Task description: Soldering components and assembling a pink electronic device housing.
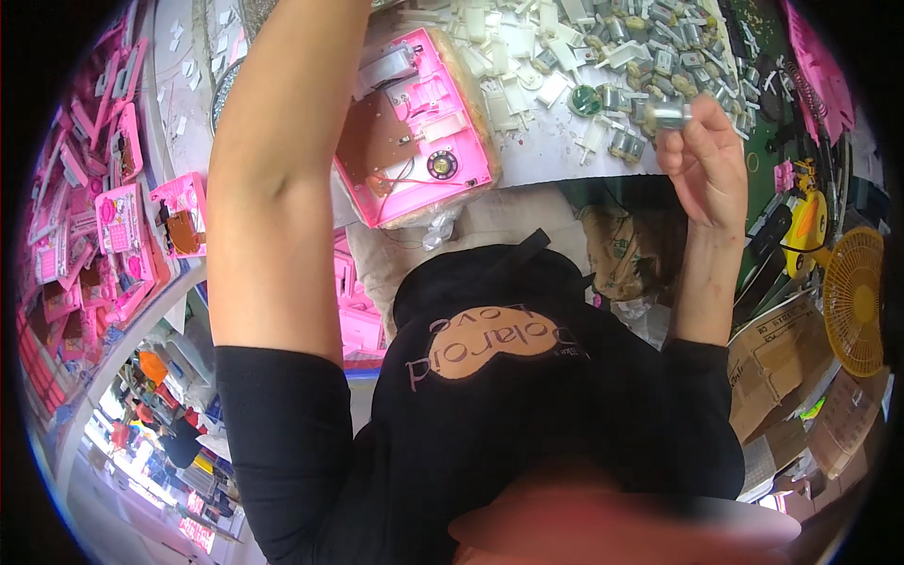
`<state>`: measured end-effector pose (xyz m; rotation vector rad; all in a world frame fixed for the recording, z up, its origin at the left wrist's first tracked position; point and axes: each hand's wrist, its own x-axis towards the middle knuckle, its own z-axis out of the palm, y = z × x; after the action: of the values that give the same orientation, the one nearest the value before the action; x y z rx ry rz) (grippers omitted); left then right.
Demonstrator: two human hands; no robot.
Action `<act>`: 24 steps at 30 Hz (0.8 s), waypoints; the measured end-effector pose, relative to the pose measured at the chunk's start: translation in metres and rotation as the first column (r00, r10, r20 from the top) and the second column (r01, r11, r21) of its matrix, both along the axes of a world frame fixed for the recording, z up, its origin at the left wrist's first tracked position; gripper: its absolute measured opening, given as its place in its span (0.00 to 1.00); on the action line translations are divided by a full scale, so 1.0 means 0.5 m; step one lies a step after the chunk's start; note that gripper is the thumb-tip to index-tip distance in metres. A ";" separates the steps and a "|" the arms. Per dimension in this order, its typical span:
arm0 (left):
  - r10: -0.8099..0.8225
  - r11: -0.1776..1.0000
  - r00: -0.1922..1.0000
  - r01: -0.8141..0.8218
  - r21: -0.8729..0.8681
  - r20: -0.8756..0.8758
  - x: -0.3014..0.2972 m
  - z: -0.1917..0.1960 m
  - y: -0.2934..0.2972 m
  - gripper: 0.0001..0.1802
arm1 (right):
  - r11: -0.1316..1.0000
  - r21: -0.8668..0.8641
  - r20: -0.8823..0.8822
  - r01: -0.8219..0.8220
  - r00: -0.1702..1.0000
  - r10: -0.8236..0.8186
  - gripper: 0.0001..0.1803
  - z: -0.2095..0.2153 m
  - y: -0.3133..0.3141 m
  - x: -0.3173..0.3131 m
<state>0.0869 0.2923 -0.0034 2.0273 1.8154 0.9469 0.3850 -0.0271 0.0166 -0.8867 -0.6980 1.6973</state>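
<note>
A small silver motor was pinched between the thumb and fingers of the right hand, which were closed tightly on it above the bench. Just beyond the fingertips, a heap of similar motors and white plastic parts was spread. The left hand was out of view past the upper edge, so its fingers could not be judged. An opened pink toy housing was seen well left of the held motor.
</note>
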 end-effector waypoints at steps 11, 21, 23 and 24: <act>-0.404 0.839 0.816 0.511 -0.190 0.413 -0.045 0.147 -0.475 0.08 | 0.900 0.213 0.927 -0.381 0.368 -0.064 0.12 0.012 0.063 -0.056; -0.075 0.789 0.629 0.512 -0.340 0.774 -0.086 0.089 -0.696 0.07 | 0.720 0.187 0.966 -0.668 -0.009 -0.258 0.25 -0.023 0.083 -0.057; -0.034 0.796 0.603 0.498 -0.343 0.797 -0.082 0.073 -0.714 0.08 | 0.744 0.139 0.974 -0.654 -0.044 -0.221 0.25 -0.012 0.084 -0.063; -0.005 0.803 0.595 0.481 -0.351 0.804 -0.083 0.068 -0.722 0.08 | 0.766 0.089 0.987 -0.636 -0.049 -0.156 0.24 0.000 0.086 -0.071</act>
<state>0.0455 -0.0687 0.0308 1.1650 1.0710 0.8775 0.3497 0.0157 0.0165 -1.5534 -2.4346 0.6063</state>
